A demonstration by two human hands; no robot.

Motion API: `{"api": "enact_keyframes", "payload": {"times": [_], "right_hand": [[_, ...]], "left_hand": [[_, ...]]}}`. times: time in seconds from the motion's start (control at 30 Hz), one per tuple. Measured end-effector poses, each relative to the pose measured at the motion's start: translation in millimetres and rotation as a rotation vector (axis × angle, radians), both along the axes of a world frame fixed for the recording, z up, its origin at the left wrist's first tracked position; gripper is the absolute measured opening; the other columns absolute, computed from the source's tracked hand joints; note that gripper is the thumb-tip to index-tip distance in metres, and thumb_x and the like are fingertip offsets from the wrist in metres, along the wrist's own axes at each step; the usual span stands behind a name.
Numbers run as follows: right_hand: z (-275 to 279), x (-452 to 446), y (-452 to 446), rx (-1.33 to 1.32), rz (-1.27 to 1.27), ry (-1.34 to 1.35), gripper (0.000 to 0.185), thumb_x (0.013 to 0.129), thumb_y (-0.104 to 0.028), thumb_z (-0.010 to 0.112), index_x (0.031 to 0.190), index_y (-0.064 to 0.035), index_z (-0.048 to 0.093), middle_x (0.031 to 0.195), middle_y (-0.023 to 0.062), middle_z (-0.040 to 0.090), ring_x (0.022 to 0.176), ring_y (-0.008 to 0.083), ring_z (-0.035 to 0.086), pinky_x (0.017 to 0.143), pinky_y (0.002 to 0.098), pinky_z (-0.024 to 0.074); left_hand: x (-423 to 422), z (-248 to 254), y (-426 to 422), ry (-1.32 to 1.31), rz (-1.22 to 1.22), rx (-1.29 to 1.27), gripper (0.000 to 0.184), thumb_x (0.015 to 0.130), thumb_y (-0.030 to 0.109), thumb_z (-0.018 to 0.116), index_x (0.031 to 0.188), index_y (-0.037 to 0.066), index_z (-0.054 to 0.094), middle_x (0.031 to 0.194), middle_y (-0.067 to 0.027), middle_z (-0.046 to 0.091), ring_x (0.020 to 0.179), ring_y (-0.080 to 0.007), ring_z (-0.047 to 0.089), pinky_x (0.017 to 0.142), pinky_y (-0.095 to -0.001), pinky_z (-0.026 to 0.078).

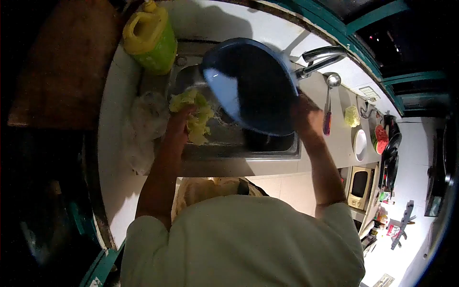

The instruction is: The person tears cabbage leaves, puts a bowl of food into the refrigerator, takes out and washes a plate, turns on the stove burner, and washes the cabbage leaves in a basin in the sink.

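My left hand (180, 119) is closed on a bunch of pale green leafy vegetable (200, 125), held over the left part of the metal sink (224, 155). With my right hand (307, 117) I grip the right rim of a blue plastic basin (224, 91). The basin is tilted above the sink, its inside in dark shadow, so I cannot tell whether anything is in it. My right fingers are partly blurred and hidden at the rim. Just right of the basin stands the chrome faucet (318, 62).
A yellow-green jug (152, 40) stands behind the sink at left, near a clear plastic bag (143, 119). On the right counter are a ladle (330, 98), a light green vegetable (352, 116), a white bowl (360, 145) and cut watermelon (380, 138). A microwave (360, 186) sits lower right.
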State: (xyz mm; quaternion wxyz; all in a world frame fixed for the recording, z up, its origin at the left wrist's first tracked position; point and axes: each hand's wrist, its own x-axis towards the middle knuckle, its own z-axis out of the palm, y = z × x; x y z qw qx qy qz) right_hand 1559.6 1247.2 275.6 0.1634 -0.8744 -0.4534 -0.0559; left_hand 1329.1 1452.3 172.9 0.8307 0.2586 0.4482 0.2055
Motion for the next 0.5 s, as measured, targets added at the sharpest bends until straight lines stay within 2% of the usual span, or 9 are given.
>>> {"api": "enact_keyframes", "payload": {"times": [0.07, 0.13, 0.17, 0.2, 0.27, 0.33, 0.4, 0.47, 0.5], "right_hand": [[-39, 17, -8, -0.023, -0.147, 0.408, 0.022, 0.082, -0.026, 0.048, 0.094, -0.0105, 0.056, 0.087, 0.0139, 0.060, 0.076, 0.0326, 0.059, 0.065, 0.0410, 0.0468], [-85, 40, -22, -0.260, -0.131, 0.461, 0.024, 0.082, -0.029, 0.049, 0.097, -0.0111, 0.056, 0.087, 0.0164, 0.059, 0.081, 0.0340, 0.057, 0.072, 0.0413, 0.0449], [-101, 54, -27, -0.378, -0.122, 0.487, 0.025, 0.082, -0.030, 0.049, 0.098, -0.0115, 0.055, 0.087, 0.0177, 0.059, 0.084, 0.0346, 0.056, 0.075, 0.0415, 0.0440], [-111, 75, -33, -0.256, -0.155, 0.411, 0.026, 0.082, -0.028, 0.048, 0.100, -0.0104, 0.054, 0.091, 0.0182, 0.058, 0.087, 0.0349, 0.056, 0.076, 0.0417, 0.0437], [-121, 133, -51, -0.023, -0.217, 0.274, 0.028, 0.082, -0.024, 0.047, 0.104, -0.0083, 0.052, 0.099, 0.0192, 0.056, 0.092, 0.0353, 0.054, 0.077, 0.0421, 0.0432], [-112, 197, -46, 0.093, -0.029, -0.263, 0.035, 0.085, -0.017, 0.042, 0.118, -0.0060, 0.044, 0.120, 0.0189, 0.045, 0.109, 0.0327, 0.045, 0.087, 0.0442, 0.0387], [-76, 216, -28, -0.019, 0.127, -0.538, 0.043, 0.081, -0.007, 0.042, 0.124, -0.0078, 0.039, 0.133, 0.0114, 0.034, 0.120, 0.0250, 0.036, 0.095, 0.0481, 0.0299], [-77, 240, -12, -0.339, 0.256, -0.635, 0.045, 0.077, -0.002, 0.044, 0.122, -0.0088, 0.043, 0.134, 0.0081, 0.033, 0.124, 0.0197, 0.030, 0.099, 0.0505, 0.0215], [-81, 249, -9, -0.219, 0.355, -0.645, 0.044, 0.075, -0.002, 0.045, 0.119, -0.0092, 0.046, 0.131, 0.0054, 0.037, 0.125, 0.0190, 0.029, 0.101, 0.0496, 0.0175]], "left_hand": [[1, 18, -8, 0.063, 0.032, 0.025, 0.037, 0.069, 0.014, 0.065, 0.102, 0.005, 0.052, 0.089, -0.0075, 0.056, 0.078, -0.0224, 0.058, 0.064, -0.0373, 0.050], [-3, -6, -15, -0.034, 0.030, 0.224, 0.039, 0.069, 0.015, 0.065, 0.104, 0.005, 0.051, 0.090, -0.0079, 0.056, 0.079, -0.0228, 0.058, 0.065, -0.0375, 0.050], [-3, -10, -14, -0.058, 0.024, 0.228, 0.040, 0.069, 0.016, 0.065, 0.105, 0.005, 0.051, 0.092, -0.0080, 0.056, 0.080, -0.0230, 0.058, 0.065, -0.0376, 0.050], [-2, -15, -14, -0.082, 0.018, 0.233, 0.041, 0.069, 0.016, 0.065, 0.106, 0.005, 0.051, 0.093, -0.0082, 0.056, 0.081, -0.0232, 0.058, 0.066, -0.0376, 0.050], [-1, -14, -17, -0.063, 0.001, 0.042, 0.043, 0.070, 0.017, 0.065, 0.108, 0.006, 0.050, 0.096, -0.0081, 0.055, 0.083, -0.0236, 0.057, 0.067, -0.0377, 0.050], [5, -14, -31, 0.033, 0.024, 0.069, 0.043, 0.071, 0.017, 0.064, 0.109, 0.006, 0.049, 0.097, -0.0082, 0.055, 0.085, -0.0239, 0.057, 0.069, -0.0379, 0.050], [12, -11, -44, 0.063, 0.058, 0.059, 0.043, 0.071, 0.017, 0.063, 0.110, 0.005, 0.049, 0.097, -0.0084, 0.055, 0.085, -0.0240, 0.057, 0.070, -0.0380, 0.050], [21, -9, -57, 0.028, 0.113, -0.002, 0.044, 0.071, 0.016, 0.063, 0.110, 0.005, 0.048, 0.096, -0.0086, 0.055, 0.085, -0.0242, 0.057, 0.071, -0.0382, 0.050], [24, -7, -62, 0.015, 0.113, 0.001, 0.043, 0.071, 0.015, 0.063, 0.110, 0.004, 0.049, 0.096, -0.0089, 0.055, 0.085, -0.0244, 0.057, 0.072, -0.0383, 0.050]]}}
